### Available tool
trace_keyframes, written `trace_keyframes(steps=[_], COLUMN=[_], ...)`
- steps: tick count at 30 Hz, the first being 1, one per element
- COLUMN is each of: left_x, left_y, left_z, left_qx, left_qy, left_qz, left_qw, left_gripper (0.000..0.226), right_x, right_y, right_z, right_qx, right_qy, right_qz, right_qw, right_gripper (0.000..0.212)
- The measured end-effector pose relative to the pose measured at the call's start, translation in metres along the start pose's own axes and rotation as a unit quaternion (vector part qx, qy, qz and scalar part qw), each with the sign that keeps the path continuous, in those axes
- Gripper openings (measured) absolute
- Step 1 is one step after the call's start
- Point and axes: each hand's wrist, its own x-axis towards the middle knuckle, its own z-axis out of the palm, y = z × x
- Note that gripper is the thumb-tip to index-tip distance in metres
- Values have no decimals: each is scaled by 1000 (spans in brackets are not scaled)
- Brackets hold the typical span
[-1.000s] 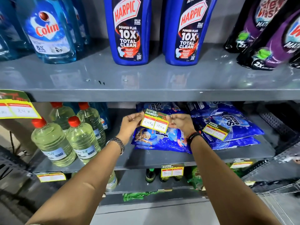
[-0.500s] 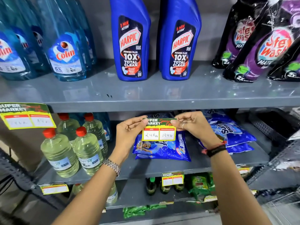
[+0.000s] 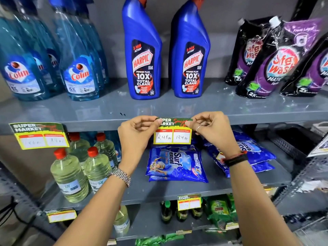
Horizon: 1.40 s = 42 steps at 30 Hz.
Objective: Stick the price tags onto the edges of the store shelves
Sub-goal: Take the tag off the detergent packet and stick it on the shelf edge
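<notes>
A green, yellow and red price tag (image 3: pixel 173 134) reading 248 and 124 lies against the front edge of the grey upper shelf (image 3: pixel 99 124), below two blue Harpic bottles (image 3: pixel 142 55). My left hand (image 3: pixel 136 137) pinches the tag's top left corner and my right hand (image 3: pixel 211 128) pinches its top right corner. The tag's lower half hangs below the shelf edge. Another tag (image 3: pixel 38 134) is stuck on the same edge at the left.
Colin spray bottles (image 3: pixel 78 71) stand at upper left, purple pouches (image 3: pixel 276 64) at upper right. The middle shelf holds clear bottles with red caps (image 3: pixel 71 174) and blue Surf Excel packs (image 3: pixel 175 164). Lower shelf edges carry tags (image 3: pixel 189 202).
Both hands have lifted the price tag from in front of the blue packs up to the upper shelf's front edge. The view has tilted upward.
</notes>
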Motion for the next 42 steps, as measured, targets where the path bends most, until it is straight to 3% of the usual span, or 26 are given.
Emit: trace_keyframes(steps=[11,13,15,17,22,32,35,39,42], left_x=[3,3,3,5,16,18,8,-31,-60], left_y=[5,10,14,17,16,2,0,-6,-18], left_z=[-5,-5,-5,-4,2,-4,6,28,58], left_qx=[155,272,403,447,426,364,335,268,229], left_qy=[-11,14,51,45,-51,-83,-60,35,-29], left_qz=[50,81,150,220,249,245,242,282,333], left_qw=[987,959,901,866,868,895,909,921,914], left_gripper=[18,25,31,32,29,26,28,31,28], right_x=[-4,-7,-12,-15,-8,-3,-3,-2,-8], right_y=[0,-1,-3,-7,-17,-17,-12,-2,13], right_z=[12,13,14,18,32,24,18,9,-1], right_qx=[-58,-73,-121,-201,-269,-171,-148,-113,-77], right_qy=[77,86,114,152,92,76,70,41,42], right_qz=[-23,-27,-57,-100,-96,-38,-47,-81,-145], right_qw=[995,993,984,963,954,982,985,989,986], right_gripper=[13,13,15,26,56,24,27,37,41])
